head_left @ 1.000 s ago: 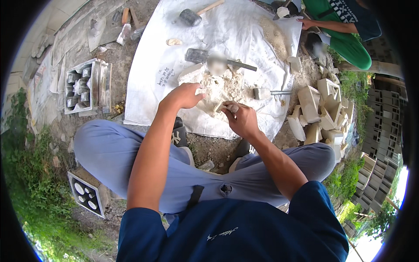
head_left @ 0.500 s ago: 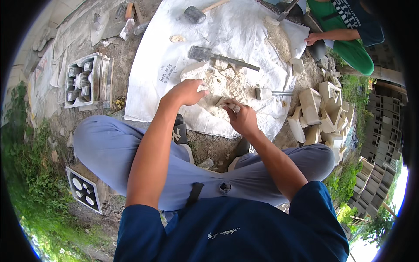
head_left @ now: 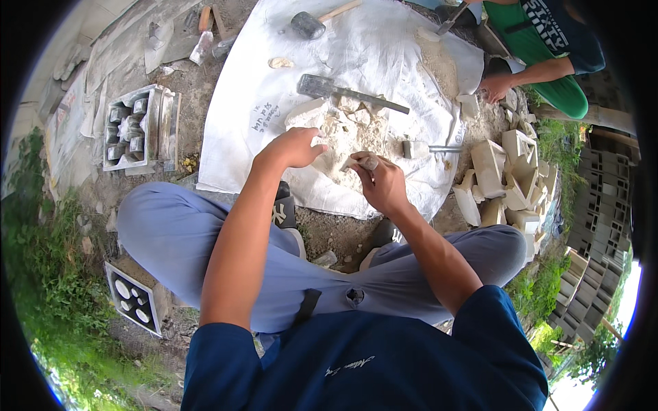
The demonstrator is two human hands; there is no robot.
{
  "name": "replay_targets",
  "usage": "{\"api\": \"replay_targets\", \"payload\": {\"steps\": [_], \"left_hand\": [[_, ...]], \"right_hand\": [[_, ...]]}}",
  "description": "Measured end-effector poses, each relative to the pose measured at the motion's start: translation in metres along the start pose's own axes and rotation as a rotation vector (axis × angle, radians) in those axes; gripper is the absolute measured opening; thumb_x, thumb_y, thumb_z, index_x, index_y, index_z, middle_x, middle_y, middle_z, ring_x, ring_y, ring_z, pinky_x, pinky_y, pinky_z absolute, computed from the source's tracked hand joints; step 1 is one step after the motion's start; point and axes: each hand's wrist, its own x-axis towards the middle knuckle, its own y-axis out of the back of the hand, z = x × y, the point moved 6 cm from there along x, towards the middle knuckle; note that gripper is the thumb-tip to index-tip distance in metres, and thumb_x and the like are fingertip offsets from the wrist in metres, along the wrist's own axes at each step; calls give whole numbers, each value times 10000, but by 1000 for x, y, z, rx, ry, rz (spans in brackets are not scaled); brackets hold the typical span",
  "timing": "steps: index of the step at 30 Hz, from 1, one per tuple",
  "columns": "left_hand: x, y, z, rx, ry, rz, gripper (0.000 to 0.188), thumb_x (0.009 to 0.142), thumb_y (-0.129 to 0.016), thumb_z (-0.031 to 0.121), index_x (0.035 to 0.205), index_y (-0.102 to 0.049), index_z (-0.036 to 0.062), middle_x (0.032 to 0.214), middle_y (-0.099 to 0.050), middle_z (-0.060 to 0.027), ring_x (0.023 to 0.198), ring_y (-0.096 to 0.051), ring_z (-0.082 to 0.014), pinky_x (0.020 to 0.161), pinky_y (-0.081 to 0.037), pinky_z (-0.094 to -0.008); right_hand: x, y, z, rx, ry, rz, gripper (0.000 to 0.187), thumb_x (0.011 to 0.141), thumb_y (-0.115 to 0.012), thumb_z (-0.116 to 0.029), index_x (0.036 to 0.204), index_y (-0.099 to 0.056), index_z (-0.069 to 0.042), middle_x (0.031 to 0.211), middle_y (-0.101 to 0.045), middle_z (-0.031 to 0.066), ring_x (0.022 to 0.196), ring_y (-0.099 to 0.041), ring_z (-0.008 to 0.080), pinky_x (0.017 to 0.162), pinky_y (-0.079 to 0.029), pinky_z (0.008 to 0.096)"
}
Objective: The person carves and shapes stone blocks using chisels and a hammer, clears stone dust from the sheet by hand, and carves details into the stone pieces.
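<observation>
Over the white sheet [head_left: 233,147], my left hand [head_left: 293,146] is closed with a small whitish stone piece [head_left: 317,141] at its fingertips. To its right, my right hand [head_left: 382,183] pinches a small greyish stone piece [head_left: 349,164] between thumb and fingers. Crumbled pale rubble [head_left: 353,140] lies between and beyond both hands. A larger pale block [head_left: 306,111] rests just past my left hand. Beyond the rubble lies a hammer [head_left: 315,85] with a broad dark head and long bar handle. A smaller hammer [head_left: 415,149] with a metal handle sits right of my right hand.
A black mallet [head_left: 308,25] lies at the far side. Cut pale blocks [head_left: 488,168] are piled at right. A crate of dark cylinders [head_left: 127,129] stands at left, with a dark board with white discs [head_left: 133,299] nearer. Another person's hand [head_left: 496,88] is at the sheet's far right.
My right hand has shifted slightly, turning its stone piece a little. My left hand stays nearly in place. The other person's hand has moved down and right, away from the sheet's edge.
</observation>
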Motion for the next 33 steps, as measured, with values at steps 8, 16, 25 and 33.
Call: {"api": "replay_targets", "payload": {"steps": [8, 16, 25, 33], "left_hand": [[-5, 6, 6, -2, 63, -94, 507, 999, -561, 408, 1324, -564, 18, 1274, -622, -250, 1199, -587, -397, 1002, -477, -455], [-3, 1, -4, 15, 50, -61, 556, 1002, -549, 426, 1387, -524, 26, 1346, -580, -253, 1257, -554, -390, 1052, -451, -449], [-2, 4, -1, 16, 62, -78, 549, 999, -552, 429, 1382, -531, 36, 1357, -580, -234, 1260, -554, -384, 1049, -454, -454], [1, 8, 7, 2, 43, -39, 546, 998, -553, 429, 1371, -539, 31, 1333, -596, -235, 1249, -557, -396, 1041, -459, -454]], "right_hand": [[3, -2, 9, -6, -51, -41, 186, 924, -700, -213, 986, -700, -37, 888, -741, 105, 819, -703, 310, 668, -554, 401], [2, -12, 14, -87, 8, -96, 143, 908, -717, -199, 990, -705, -82, 907, -738, 86, 842, -685, 306, 735, -566, 398], [8, -3, 7, -90, -82, -85, 152, 911, -709, -217, 1005, -720, -99, 870, -726, 94, 812, -679, 315, 697, -554, 423], [3, -5, 14, -82, -6, -20, 136, 902, -721, -197, 1019, -709, -129, 867, -731, 78, 752, -663, 275, 663, -550, 400]]}}
